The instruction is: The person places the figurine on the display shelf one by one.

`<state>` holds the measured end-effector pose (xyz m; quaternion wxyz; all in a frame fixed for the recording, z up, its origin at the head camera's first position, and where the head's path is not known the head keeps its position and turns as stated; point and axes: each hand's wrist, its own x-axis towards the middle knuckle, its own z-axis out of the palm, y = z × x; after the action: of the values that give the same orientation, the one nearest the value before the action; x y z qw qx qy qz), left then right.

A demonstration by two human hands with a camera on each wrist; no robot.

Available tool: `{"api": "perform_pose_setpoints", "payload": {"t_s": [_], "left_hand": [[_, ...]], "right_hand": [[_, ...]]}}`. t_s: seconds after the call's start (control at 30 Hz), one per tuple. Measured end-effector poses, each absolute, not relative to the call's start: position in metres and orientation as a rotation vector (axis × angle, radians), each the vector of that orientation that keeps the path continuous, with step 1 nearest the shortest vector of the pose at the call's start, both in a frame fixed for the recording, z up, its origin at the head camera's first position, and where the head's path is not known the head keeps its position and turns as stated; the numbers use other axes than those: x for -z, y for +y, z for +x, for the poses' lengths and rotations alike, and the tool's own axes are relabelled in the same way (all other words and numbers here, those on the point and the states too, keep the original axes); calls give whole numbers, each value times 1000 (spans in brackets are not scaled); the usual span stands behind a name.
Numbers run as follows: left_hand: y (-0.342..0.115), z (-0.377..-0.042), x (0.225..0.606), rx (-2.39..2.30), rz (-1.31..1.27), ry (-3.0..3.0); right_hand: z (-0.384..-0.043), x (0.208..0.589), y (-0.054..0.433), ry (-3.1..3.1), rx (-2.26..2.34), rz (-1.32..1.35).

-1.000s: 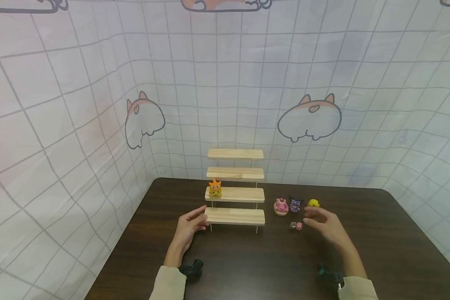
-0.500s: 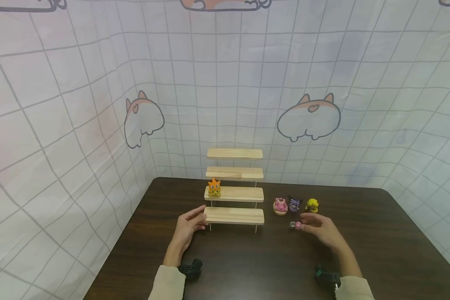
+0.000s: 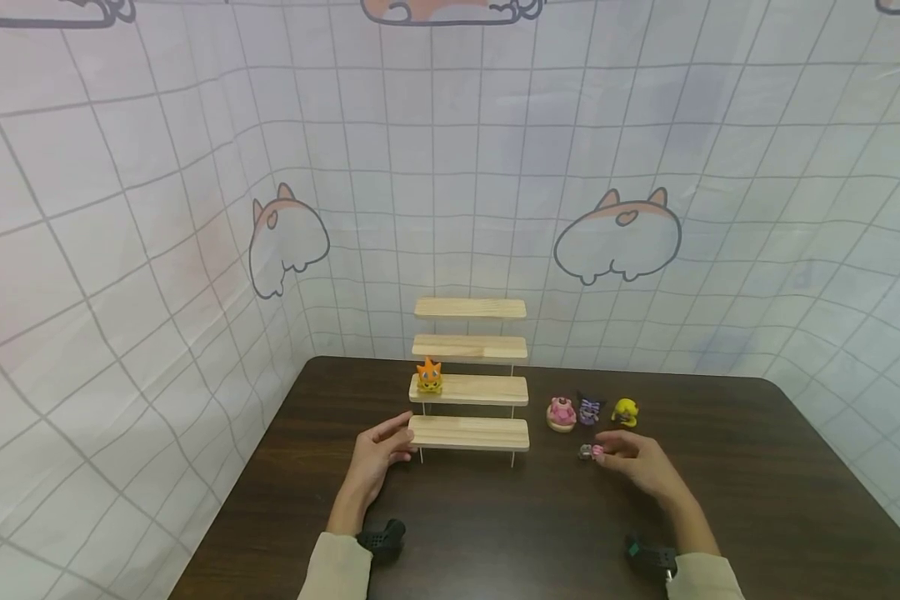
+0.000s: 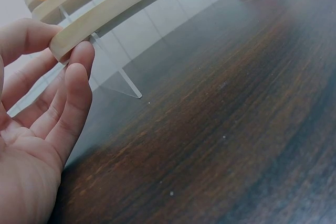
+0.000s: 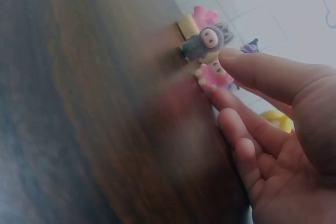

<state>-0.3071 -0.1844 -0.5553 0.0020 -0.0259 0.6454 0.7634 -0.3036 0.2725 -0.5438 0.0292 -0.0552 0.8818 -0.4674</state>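
The left hand (image 3: 371, 457)'s fingers pinch the end of the lowest wooden shelf (image 3: 468, 432); just beyond them, one shelf up, stands an orange-and-yellow figurine (image 3: 429, 377). The right hand (image 3: 645, 467)'s thumb and forefinger pinch a pink-hooded figurine (image 5: 212, 78) on the bench (image 3: 495, 533) — a grey-hooded figurine (image 5: 205, 43) stands just past their tips. Farther beyond — pink bear (image 3: 561, 414), black-and-purple (image 3: 589, 411) and yellow (image 3: 625, 412) figurines.
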Motion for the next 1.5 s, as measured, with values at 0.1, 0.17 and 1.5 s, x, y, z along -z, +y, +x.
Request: {"api": "perform_pose_setpoints", "payload": {"t_s": [0.1,0.17,1.5], "left_hand": [[-184,-307,556,-2389,-88,2029],[-184,-307,555,-2391,-87,2028],[-185,-307,554,-2380,-66,2021]], "right_hand": [[-304,544,271,2729,1432,-167],[-304,544,270,2730,1430,-156],[-306,544,270,2778,1436,-67]]}}
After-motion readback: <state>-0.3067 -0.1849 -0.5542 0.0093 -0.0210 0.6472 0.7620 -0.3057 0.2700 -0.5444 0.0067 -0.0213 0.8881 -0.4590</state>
